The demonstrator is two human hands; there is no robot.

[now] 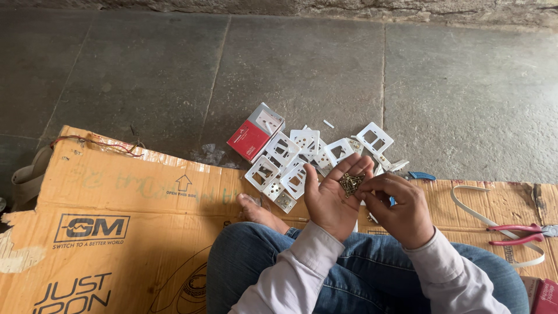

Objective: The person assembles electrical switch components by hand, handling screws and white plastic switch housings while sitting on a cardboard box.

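Note:
My left hand [330, 200] is held palm up over my lap, cupping a small heap of brass-coloured screws [350, 184]. My right hand [398, 209] is beside it, with its fingertips pinched at the edge of the heap. Just beyond both hands lies a pile of white square plastic frames and socket plates [302, 160] on the stone floor and the cardboard's edge. A red and white small box [254, 132] with a white plate in it rests at the pile's far left.
I sit on a flattened cardboard sheet [116, 215] in blue jeans, one bare foot [256, 209] near the pile. Pink-handled pliers [520, 232] and a white strap [476, 215] lie at right, a blue piece [421, 175] nearby. Grey stone floor [290, 64] lies beyond.

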